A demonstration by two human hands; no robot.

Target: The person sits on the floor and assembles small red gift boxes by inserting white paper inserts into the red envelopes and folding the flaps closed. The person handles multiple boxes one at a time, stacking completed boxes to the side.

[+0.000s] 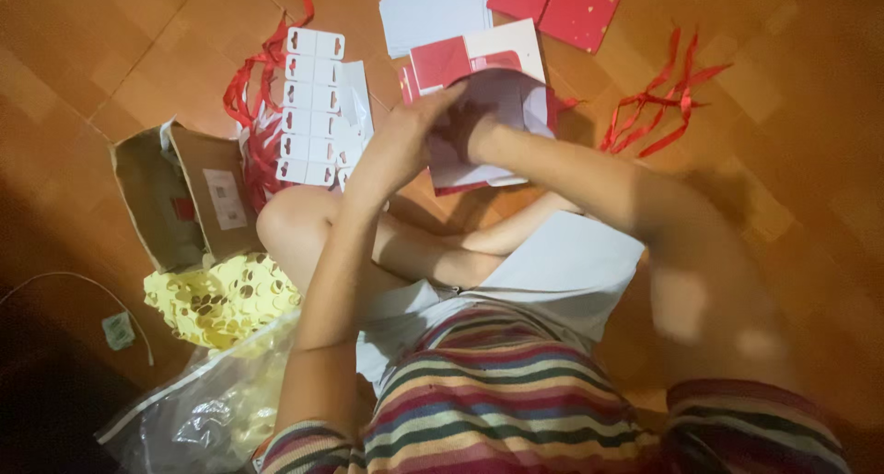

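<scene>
Head view: a person sits on a brown tiled floor (110, 50) with legs crossed. Both hands are up in front, working on a folded card box (502, 115) that is white outside with red edges. The left hand (410, 128) is on the near side of the box, fingers curled onto its edge. The right hand (465, 128) looks tucked into the box, so its fingers are hidden and I cannot tell how they are set. The box blocks part of a red and white flat card (479, 55) lying on the floor just behind it.

To the left lies a row of small white hang tabs (313, 105) on top of red ribbons (253, 78). More red ribbons (668, 101) lie to the right, well apart from the hands. At the top, a pile of white sheets (433, 13) and red sheets with dots (571, 4) are cut off by the edge. An open brown carton (184, 193) sits by the left knee. Below it is a yellow sheet full of holes (221, 299) and a clear plastic bag (203, 409), partly cut off. The bottom left corner is dark and hard to make out.
</scene>
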